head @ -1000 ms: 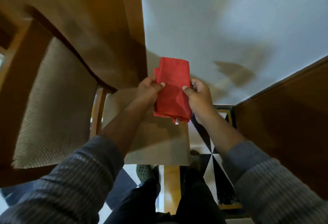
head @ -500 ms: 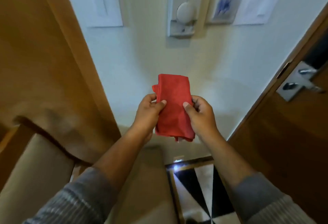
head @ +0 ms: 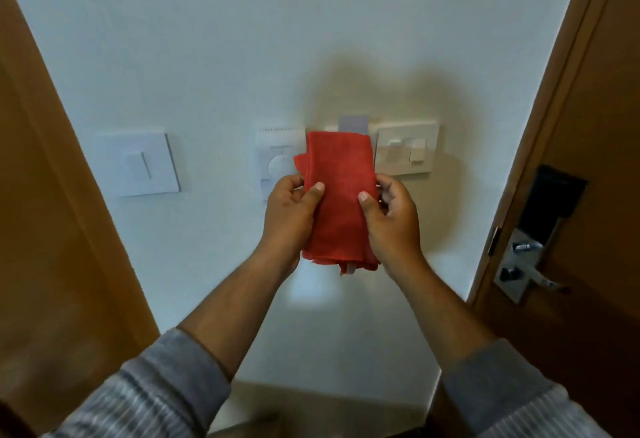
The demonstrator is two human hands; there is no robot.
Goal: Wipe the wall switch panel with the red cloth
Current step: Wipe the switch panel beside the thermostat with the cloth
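A single wall switch (head: pixel 143 163) is sitting at the left of the white wall. The left hand (head: pixel 289 221) is gripping the left edge of the folded red cloth (head: pixel 337 195), thumb lying across its front. The cloth is standing upright, long axis vertical, between both hands, covering part of the dial panel (head: pixel 275 157). The right hand (head: pixel 393 222) is pinching its right edge. The double switch panel (head: pixel 405 151) is showing just beside the cloth.

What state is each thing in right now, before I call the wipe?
red cloth: folded, held upright in both hands, in front of the panels.
left hand: gripping the cloth's left edge.
right hand: gripping its right edge.
single switch panel: uncovered, untouched.
dial panel: partly hidden.
right switch panel: uncovered, in shadow.
door: appears closed.
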